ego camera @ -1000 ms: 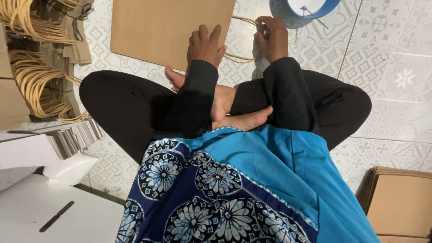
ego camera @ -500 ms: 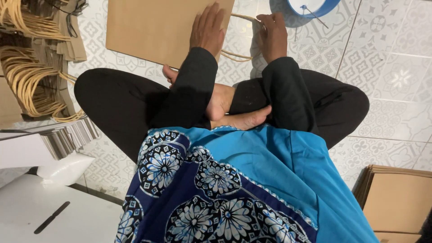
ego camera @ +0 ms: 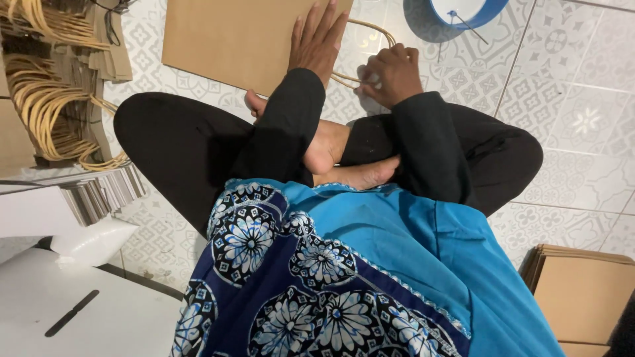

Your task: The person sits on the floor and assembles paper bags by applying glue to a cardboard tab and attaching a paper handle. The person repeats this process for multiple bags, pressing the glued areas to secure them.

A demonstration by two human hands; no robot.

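I sit cross-legged on a patterned tile floor. A flat brown paper bag point(ego camera: 231, 39) lies on the tiles in front of my legs. My left hand point(ego camera: 319, 41) rests flat on the bag's right part, fingers spread and pointing away. My right hand point(ego camera: 390, 73) is curled at the bag's right edge, gripping the tan cord handle point(ego camera: 374, 30) that loops out from the bag.
Bundles of tan cord handles and folded bags point(ego camera: 49, 92) stand at the left. A blue-rimmed bowl point(ego camera: 466, 10) with a stick in it sits at the top right. A stack of brown bags point(ego camera: 585, 291) lies at the lower right. A white surface point(ego camera: 79, 317) lies lower left.
My left hand has slid further up onto the bag and flattened. My right hand has stayed at the cord handle. The view has shifted slightly.
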